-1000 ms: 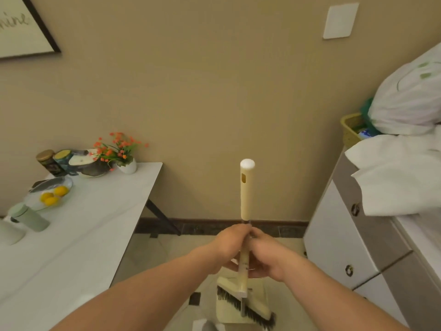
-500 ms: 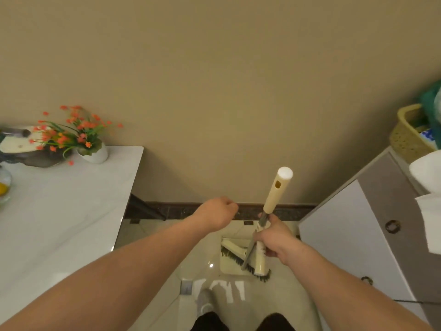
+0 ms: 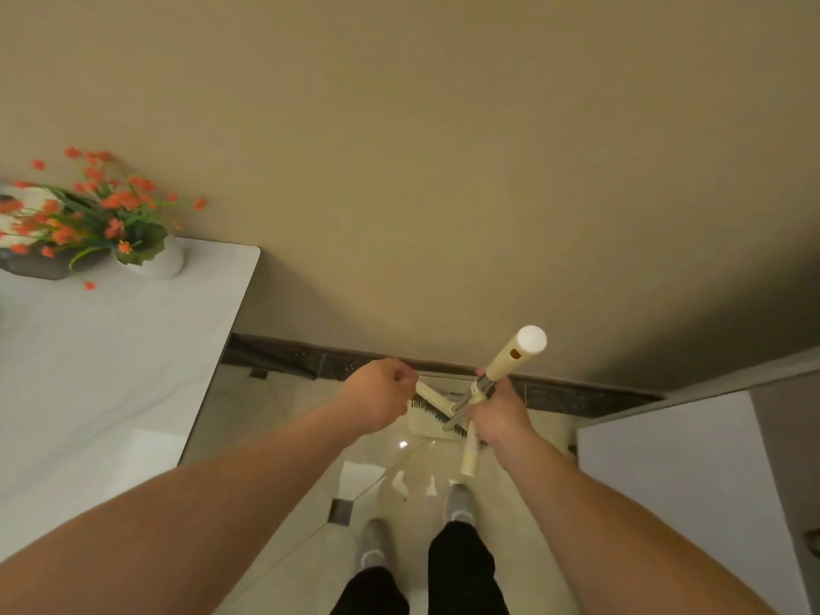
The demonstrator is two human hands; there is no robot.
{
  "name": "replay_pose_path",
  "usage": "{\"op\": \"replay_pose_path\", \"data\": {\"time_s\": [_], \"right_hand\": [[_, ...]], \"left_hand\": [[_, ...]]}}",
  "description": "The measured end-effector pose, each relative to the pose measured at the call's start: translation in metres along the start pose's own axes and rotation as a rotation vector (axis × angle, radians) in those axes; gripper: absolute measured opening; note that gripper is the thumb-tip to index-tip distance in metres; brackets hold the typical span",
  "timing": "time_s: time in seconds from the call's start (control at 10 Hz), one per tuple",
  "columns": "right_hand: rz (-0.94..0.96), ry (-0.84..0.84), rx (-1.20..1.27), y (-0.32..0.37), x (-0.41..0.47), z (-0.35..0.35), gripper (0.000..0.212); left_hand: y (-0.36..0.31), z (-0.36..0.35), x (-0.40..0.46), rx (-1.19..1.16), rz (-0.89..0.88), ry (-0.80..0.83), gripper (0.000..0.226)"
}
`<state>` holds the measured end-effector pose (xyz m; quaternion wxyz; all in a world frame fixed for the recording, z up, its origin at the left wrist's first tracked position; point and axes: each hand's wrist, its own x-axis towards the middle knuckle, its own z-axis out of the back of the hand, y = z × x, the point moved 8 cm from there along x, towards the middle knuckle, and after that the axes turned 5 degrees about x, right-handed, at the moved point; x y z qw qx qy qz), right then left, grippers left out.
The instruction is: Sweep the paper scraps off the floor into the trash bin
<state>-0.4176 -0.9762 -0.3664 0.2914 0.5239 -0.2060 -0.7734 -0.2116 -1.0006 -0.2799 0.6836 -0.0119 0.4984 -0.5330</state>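
My right hand (image 3: 499, 417) grips a cream broom handle (image 3: 514, 353) that leans up and to the right. Its brush head (image 3: 437, 410), with dark bristles, rests against a cream dustpan (image 3: 423, 427) on the floor by the wall. A second cream handle piece (image 3: 470, 457) sticks out below my right hand. To the left of the handle, and apart from it, my left hand (image 3: 381, 399) is a closed fist with nothing in it. No paper scraps or trash bin are in view.
A white table (image 3: 111, 357) with a pot of orange flowers (image 3: 102, 215) stands on the left. On the right is a white cabinet (image 3: 674, 472). A dark baseboard (image 3: 310, 361) runs along the beige wall. My feet (image 3: 459, 503) stand on glossy floor tiles.
My left hand let go of the handle and moved left as a fist. My right hand now holds the handle alone, tilted to the right. The view has tipped down toward the floor.
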Motion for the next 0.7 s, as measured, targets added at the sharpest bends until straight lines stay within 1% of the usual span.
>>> {"op": "replay_pose_path", "data": {"time_s": [0.1, 0.2, 0.3, 0.5, 0.6, 0.7], "right_hand": [[0.004, 0.002, 0.018, 0.007, 0.026, 0.000, 0.059], [0.051, 0.051, -0.020, 0.020, 0.042, -0.006, 0.053], [0.054, 0.134, -0.075, 0.023, 0.052, -0.012, 0.044], [0.034, 0.245, -0.066, 0.011, 0.058, -0.007, 0.047], [0.030, 0.256, -0.068, 0.006, 0.055, 0.005, 0.065], [0.010, 0.206, -0.055, 0.005, 0.056, 0.019, 0.082]], "left_hand": [[-0.018, -0.011, 0.018, -0.007, 0.019, 0.003, 0.028], [-0.035, -0.022, 0.032, 0.011, 0.023, 0.011, 0.027], [-0.049, -0.039, 0.044, 0.061, 0.036, 0.029, 0.026], [-0.064, -0.062, 0.046, 0.180, 0.054, 0.071, 0.029], [-0.070, -0.065, 0.036, 0.182, 0.062, 0.068, 0.030], [-0.074, -0.063, 0.023, 0.165, 0.040, 0.025, 0.031]]}}
